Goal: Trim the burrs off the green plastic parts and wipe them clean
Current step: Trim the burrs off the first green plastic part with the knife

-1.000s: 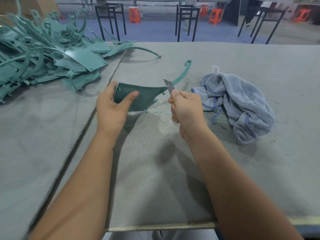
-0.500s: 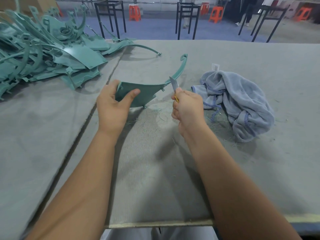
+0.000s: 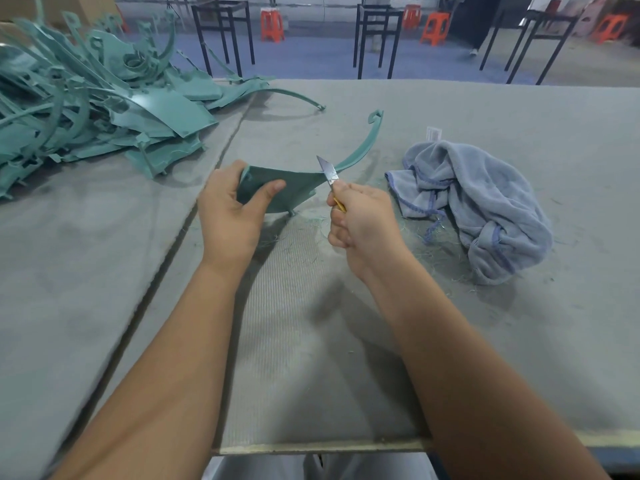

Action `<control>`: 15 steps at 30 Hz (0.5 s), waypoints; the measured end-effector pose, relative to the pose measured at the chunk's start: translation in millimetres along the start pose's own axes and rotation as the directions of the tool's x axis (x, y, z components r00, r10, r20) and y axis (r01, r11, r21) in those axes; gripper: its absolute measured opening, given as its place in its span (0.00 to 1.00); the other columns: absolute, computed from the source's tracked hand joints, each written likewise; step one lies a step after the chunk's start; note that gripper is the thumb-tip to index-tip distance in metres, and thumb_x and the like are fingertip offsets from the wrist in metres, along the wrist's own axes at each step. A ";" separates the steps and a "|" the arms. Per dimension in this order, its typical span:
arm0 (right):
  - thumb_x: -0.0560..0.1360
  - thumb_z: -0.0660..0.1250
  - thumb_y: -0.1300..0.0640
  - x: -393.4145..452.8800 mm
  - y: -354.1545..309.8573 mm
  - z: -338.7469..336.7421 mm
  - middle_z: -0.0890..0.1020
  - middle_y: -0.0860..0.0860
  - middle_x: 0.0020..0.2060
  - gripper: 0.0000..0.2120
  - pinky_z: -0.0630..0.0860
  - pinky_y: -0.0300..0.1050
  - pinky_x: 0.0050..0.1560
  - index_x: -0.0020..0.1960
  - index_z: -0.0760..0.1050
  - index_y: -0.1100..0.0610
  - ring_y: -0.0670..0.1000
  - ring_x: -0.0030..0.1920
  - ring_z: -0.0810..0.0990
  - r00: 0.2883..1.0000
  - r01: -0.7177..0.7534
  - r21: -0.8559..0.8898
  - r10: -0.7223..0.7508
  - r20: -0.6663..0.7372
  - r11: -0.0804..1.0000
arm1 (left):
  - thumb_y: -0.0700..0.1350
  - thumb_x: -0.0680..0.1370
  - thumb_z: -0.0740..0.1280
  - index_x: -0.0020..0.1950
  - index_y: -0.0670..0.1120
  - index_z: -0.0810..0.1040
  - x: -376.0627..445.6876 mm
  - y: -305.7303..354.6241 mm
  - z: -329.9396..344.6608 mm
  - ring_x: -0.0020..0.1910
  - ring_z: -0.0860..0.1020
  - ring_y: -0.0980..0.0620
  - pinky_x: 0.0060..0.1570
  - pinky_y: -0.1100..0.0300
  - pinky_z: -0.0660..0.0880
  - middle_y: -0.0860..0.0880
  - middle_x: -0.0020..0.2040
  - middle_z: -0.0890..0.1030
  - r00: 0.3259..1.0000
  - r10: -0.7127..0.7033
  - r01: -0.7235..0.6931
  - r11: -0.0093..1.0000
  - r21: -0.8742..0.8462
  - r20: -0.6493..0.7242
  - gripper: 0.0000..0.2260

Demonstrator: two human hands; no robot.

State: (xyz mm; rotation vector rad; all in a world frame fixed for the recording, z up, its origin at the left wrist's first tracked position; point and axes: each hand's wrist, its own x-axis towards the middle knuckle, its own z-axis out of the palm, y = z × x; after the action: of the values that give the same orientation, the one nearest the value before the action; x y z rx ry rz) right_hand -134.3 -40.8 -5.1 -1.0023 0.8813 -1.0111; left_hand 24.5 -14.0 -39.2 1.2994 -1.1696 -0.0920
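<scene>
The left hand (image 3: pixel 230 209) is gripping a green part (image 3: pixel 294 187) just above the table (image 3: pixel 346 358), thumb across its face. The right hand (image 3: pixel 363 225) is clenching a knife (image 3: pixel 328 173), its blade seemingly touching the part's edge. Trimming is underway; wiping with the towel (image 3: pixel 485 202) probably comes next.

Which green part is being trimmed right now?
The green part gripped by the left hand, blade at its edge; the others lie piled far left.

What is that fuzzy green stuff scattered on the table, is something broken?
Nothing looks broken. Thin green shavings litter the grey table under the green plastic part and beside the crumpled blue towel; they look like trimmings from the knife.
</scene>
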 end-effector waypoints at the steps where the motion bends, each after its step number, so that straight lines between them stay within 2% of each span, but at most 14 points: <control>1: 0.82 0.57 0.61 0.7 -0.7 -0.3 0.61 0.48 0.19 0.17 0.52 0.35 0.22 0.34 0.67 0.60 0.44 0.17 0.55 1.000 -0.017 0.017 0.017 0.012 1.000 | 0.50 0.73 0.73 0.42 0.45 0.77 -0.2 -0.7 -0.1 0.42 0.76 0.40 0.41 0.41 0.75 0.41 0.39 0.79 1.000 0.006 -0.006 1.000 0.011 -0.003 0.10; 4: 0.83 0.56 0.60 2.9 -1.1 -3.2 0.60 0.49 0.20 0.17 0.51 0.37 0.24 0.35 0.67 0.60 0.45 0.17 0.55 0.996 -0.064 0.059 0.060 0.063 0.996 | 0.50 0.73 0.73 0.43 0.40 0.77 -0.7 -2.3 -0.5 0.43 0.75 0.39 0.43 0.40 0.74 0.40 0.40 0.78 1.000 0.023 -0.022 0.999 0.047 -0.012 0.13; 12: 0.84 0.53 0.57 7.0 -5.9 -15.8 0.61 0.45 0.18 0.17 0.54 0.35 0.20 0.37 0.66 0.57 0.43 0.16 0.55 0.948 -0.262 0.193 0.215 0.235 0.946 | 0.49 0.74 0.73 0.44 0.40 0.79 -1.7 0.2 0.6 0.44 0.74 0.44 0.42 0.51 0.71 0.45 0.40 0.78 0.998 0.060 -0.060 0.991 0.115 0.000 0.12; 15: 0.84 0.54 0.57 8.7 -5.1 -15.2 0.62 0.46 0.18 0.16 0.56 0.35 0.20 0.38 0.67 0.57 0.43 0.16 0.56 0.959 -0.243 0.261 0.191 0.209 0.934 | 0.50 0.74 0.73 0.44 0.41 0.78 -1.5 -1.6 1.2 0.44 0.74 0.44 0.43 0.49 0.72 0.45 0.39 0.77 0.999 0.042 -0.042 0.994 0.103 0.005 0.12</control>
State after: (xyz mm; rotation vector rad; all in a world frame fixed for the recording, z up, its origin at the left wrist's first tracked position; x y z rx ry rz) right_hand -147.1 -53.8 -5.8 -0.7212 0.6578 -0.8158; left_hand 23.8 -14.3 -41.6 1.3645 -1.2162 -0.0026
